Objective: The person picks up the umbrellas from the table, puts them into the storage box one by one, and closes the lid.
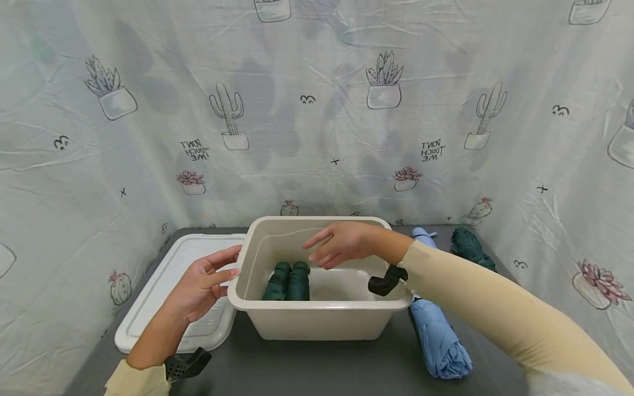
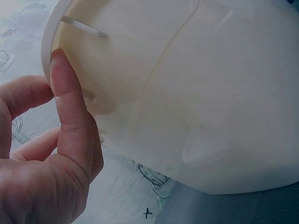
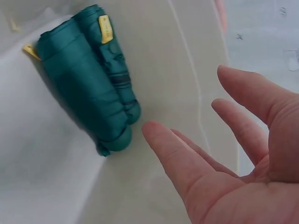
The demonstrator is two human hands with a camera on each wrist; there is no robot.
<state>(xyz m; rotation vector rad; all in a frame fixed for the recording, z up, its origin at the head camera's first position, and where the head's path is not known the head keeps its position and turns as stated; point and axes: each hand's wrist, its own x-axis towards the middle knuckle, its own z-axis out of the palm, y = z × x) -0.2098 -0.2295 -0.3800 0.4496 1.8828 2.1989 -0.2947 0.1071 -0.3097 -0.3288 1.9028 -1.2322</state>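
A beige plastic storage tub (image 1: pixel 317 322) stands in the middle of the table. My left hand (image 1: pixel 205 283) is at its left edge, thumb and fingers pinching the rim (image 2: pixel 46 42). Two dark green rolled fabric bundles (image 1: pixel 299 283) that look like folded umbrellas lie side by side in the tub's left part. In the right wrist view, one green bundle (image 3: pixel 84 84) shows a yellow tag. Over the tub's opening, my right hand (image 1: pixel 342 245) holds nothing, its fingers spread and pointing left. The bundles lie below it, apart from the fingers.
A white lid (image 1: pixel 183 253) lies left of the tub, partly under my left arm. To the right are a long blue rolled bundle (image 1: pixel 438 341), partly behind my right arm, and another dark green bundle (image 1: pixel 470 247). Patterned curtains (image 1: pixel 317 126) surround the grey table (image 1: pixel 317 368).
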